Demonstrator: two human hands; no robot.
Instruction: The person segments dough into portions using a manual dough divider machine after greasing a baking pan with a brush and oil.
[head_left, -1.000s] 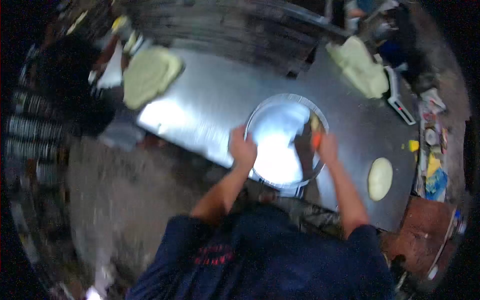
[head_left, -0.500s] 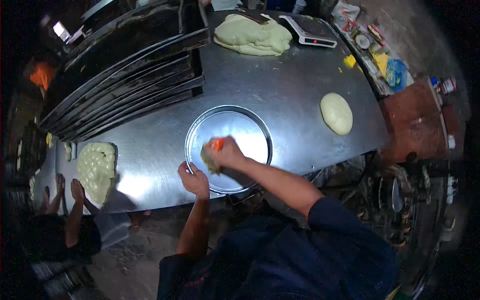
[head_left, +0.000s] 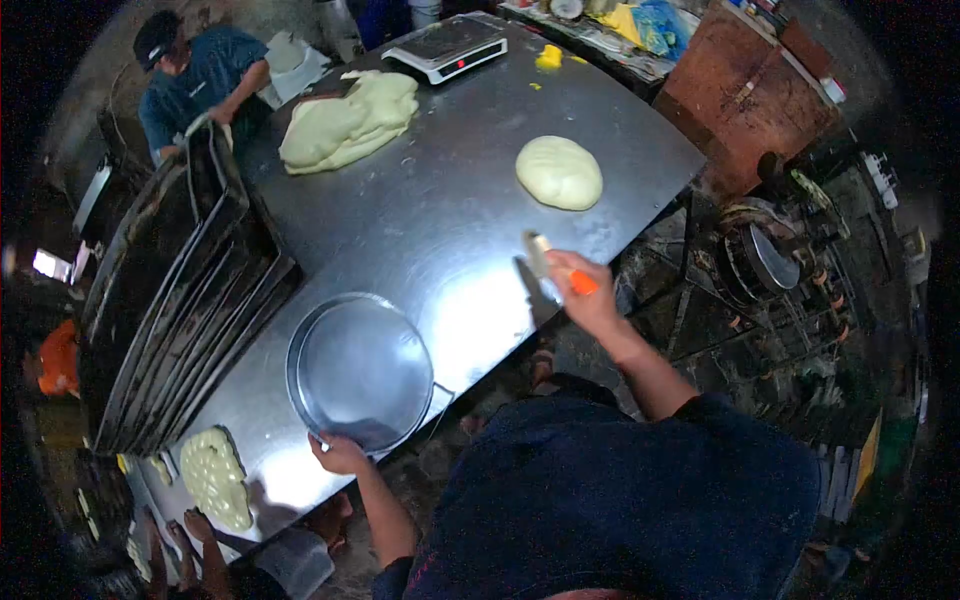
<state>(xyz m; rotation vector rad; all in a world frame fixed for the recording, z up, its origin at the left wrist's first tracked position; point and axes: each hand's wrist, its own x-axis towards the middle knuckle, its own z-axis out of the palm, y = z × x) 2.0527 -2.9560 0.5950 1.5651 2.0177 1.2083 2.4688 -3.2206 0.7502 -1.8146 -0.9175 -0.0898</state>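
My left hand [head_left: 340,455] grips the near rim of a round metal pan [head_left: 365,360], whose inside looks bare and shiny. The pan sits at the near edge of the steel table. My right hand [head_left: 590,295] is closed round the orange handle of a brush [head_left: 537,252]. It holds the brush to the right of the pan, near the table's front edge; the bristles are blurred. Beyond that hand lies a smooth round piece of dough [head_left: 558,173].
Stacked dark trays [head_left: 190,310] stand at the left. A big dough mass [head_left: 350,125] lies beside a digital scale [head_left: 445,55]. At the lower left, another person's hands [head_left: 200,525] are near bumpy dough [head_left: 215,480]. A co-worker [head_left: 205,85] stands behind the trays. A yellow lump [head_left: 549,57] lies farther back.
My right hand has lifted the brush out of the pan and moved right. The view has turned and shifted, bringing the co-worker at the back into sight. My left hand stays on the rim.
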